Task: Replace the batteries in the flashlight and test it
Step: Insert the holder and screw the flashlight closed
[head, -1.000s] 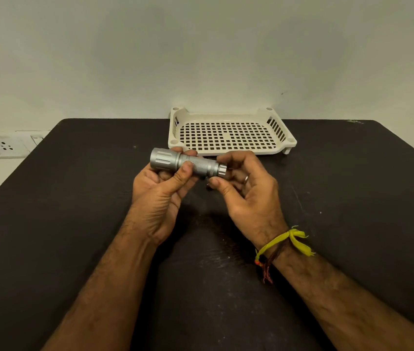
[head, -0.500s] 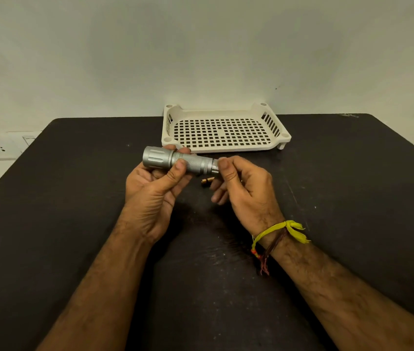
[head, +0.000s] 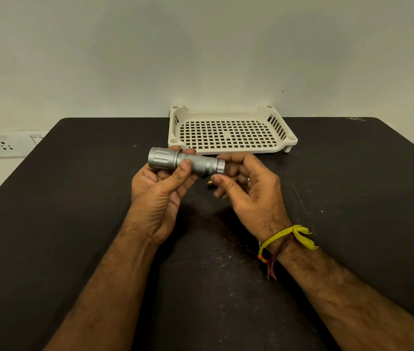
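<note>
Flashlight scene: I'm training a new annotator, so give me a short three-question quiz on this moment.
1. True or false: the flashlight lies inside the white tray.
2. Which hand holds the flashlight body? A) left hand B) right hand C) neither
3. Fill in: the right hand's fingers curl near the flashlight's ____ end, opposite its wide head.

Key:
1. False; it is held above the black table, in front of the tray.
2. A
3. tail

A small brass-coloured item lies on the table beneath; what it is cannot be told.
</note>
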